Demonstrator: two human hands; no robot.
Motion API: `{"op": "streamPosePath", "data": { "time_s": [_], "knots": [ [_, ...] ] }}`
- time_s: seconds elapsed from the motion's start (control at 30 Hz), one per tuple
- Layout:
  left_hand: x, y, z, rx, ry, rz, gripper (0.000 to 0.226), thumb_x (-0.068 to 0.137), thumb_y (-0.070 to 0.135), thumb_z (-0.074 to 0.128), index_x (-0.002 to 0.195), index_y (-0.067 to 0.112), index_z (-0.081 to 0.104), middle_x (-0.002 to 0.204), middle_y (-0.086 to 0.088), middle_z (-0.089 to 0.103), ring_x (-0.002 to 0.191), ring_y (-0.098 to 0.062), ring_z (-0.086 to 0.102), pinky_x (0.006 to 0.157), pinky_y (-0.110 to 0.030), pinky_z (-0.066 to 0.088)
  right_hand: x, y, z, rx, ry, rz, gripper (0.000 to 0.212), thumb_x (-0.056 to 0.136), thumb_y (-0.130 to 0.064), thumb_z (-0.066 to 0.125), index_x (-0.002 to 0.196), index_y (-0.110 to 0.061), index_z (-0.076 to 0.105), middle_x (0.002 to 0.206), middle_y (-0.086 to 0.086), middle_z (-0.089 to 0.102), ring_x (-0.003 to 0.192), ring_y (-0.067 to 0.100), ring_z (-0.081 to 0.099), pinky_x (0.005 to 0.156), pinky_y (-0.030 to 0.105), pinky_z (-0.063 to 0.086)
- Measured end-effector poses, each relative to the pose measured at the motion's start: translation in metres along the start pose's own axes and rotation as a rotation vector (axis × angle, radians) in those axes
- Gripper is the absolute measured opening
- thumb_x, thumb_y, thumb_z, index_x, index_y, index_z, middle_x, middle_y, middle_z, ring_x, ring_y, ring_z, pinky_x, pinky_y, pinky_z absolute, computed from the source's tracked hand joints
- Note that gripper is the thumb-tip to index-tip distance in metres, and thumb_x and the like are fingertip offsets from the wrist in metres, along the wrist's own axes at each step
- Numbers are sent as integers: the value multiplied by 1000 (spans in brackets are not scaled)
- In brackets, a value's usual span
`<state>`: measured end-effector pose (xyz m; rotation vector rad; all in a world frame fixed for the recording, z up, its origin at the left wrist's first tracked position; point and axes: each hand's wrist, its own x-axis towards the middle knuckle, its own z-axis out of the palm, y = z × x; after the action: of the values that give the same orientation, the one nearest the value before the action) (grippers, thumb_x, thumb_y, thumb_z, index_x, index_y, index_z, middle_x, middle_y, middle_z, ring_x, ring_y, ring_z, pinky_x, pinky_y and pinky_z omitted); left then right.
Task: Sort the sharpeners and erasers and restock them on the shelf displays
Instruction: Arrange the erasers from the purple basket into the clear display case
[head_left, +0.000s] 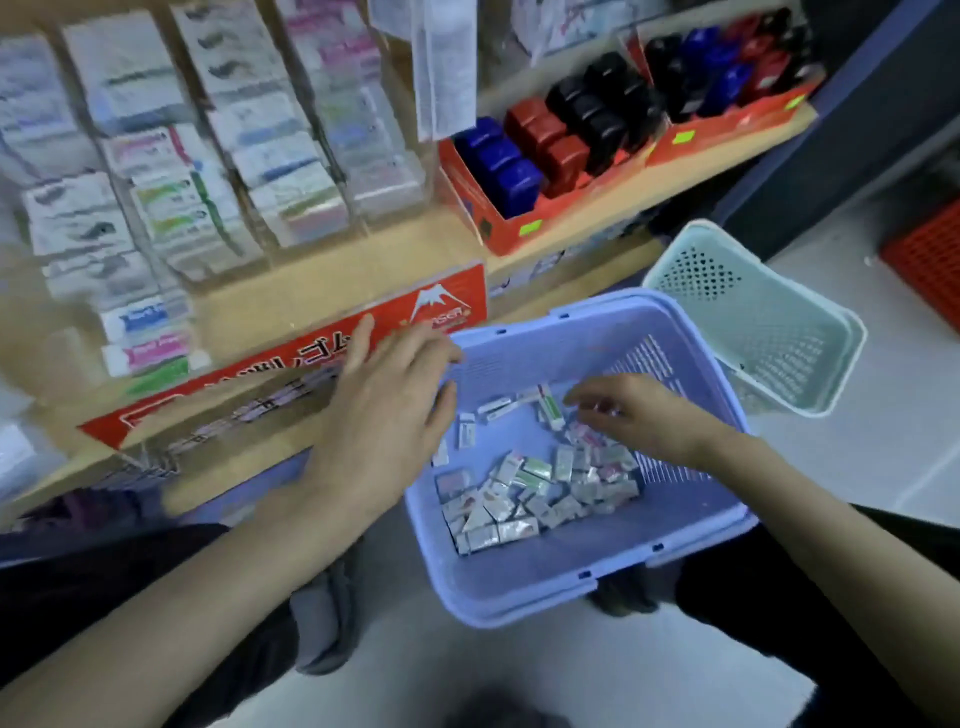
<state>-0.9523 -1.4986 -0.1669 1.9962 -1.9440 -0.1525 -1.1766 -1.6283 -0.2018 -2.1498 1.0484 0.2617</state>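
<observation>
A lilac plastic basket (524, 587) sits in front of me, holding a heap of several small wrapped erasers (535, 488). My left hand (384, 415) hovers over the basket's left rim with its fingers spread and nothing in it. My right hand (634, 415) reaches into the basket from the right, fingers loosely curled just above the erasers near a green-striped eraser (549, 410); whether it pinches one is unclear. Above, on the wooden shelf (332, 280), clear acrylic display bins (171, 171) hold stacked boxed erasers.
A mint green basket (769, 322) leans behind the lilac one at the right. Red cartons with blue, red and black stamp blocks (561, 135) stand on the upper shelf. A red banner strip (291, 364) runs along the shelf front. A red crate (930, 260) sits far right.
</observation>
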Motion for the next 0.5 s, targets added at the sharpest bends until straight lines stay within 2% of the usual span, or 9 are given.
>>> {"op": "streamPosePath", "data": {
  "time_s": [0.07,0.13,0.2,0.27,0.33,0.4,0.47,0.5],
  "knots": [
    [6,26,33,-16,-13,140,31,83,21,40,97,9,64,100,-7,64,106,-22,56,103,-43,20,-1,44,28,8,-120,143,21,94,-17,55,111,-9,64,102,13,66,88,22,59,73,27,40],
    [13,40,76,-135,-204,196,27,84,19,43,97,8,64,100,-8,63,96,-27,61,95,-39,30,3,75,53,41,-170,236,22,94,-14,55,112,-6,62,107,18,65,89,21,58,71,26,36],
    [19,38,123,-347,-479,59,21,88,16,52,106,7,60,109,-9,58,98,-29,59,89,-38,38,14,99,79,78,-204,316,27,94,-11,53,118,-1,58,115,20,62,99,27,58,70,23,36],
    [23,22,171,-444,-703,-159,30,87,14,62,115,5,55,118,-13,51,108,-29,54,89,-32,40,26,115,104,81,-234,373,39,93,-11,55,130,-1,48,128,21,52,112,35,53,74,18,42],
    [22,1,213,-428,-791,-350,40,84,13,67,120,3,52,124,-18,45,115,-30,50,88,-29,37,43,132,125,22,-236,432,56,91,-19,60,140,-8,35,139,21,39,120,39,46,92,31,45],
    [17,-16,242,-364,-838,-493,57,81,17,73,128,2,45,130,-21,38,119,-33,47,92,-32,39,61,146,138,-2,-175,480,60,89,-19,60,140,-10,32,143,20,32,124,40,41,98,40,41],
    [5,-27,264,-298,-971,-546,81,74,24,79,139,4,34,138,-19,29,127,-35,40,100,-35,38,77,158,146,-10,-132,518,55,87,-25,60,136,-12,38,143,15,34,127,38,38,100,42,39],
    [-3,-31,270,-226,-1066,-507,93,72,30,80,144,6,26,142,-18,24,131,-35,34,103,-36,36,83,162,150,-40,-130,526,58,86,-33,61,135,-13,39,143,13,36,129,36,34,101,43,38]
  ]
}}
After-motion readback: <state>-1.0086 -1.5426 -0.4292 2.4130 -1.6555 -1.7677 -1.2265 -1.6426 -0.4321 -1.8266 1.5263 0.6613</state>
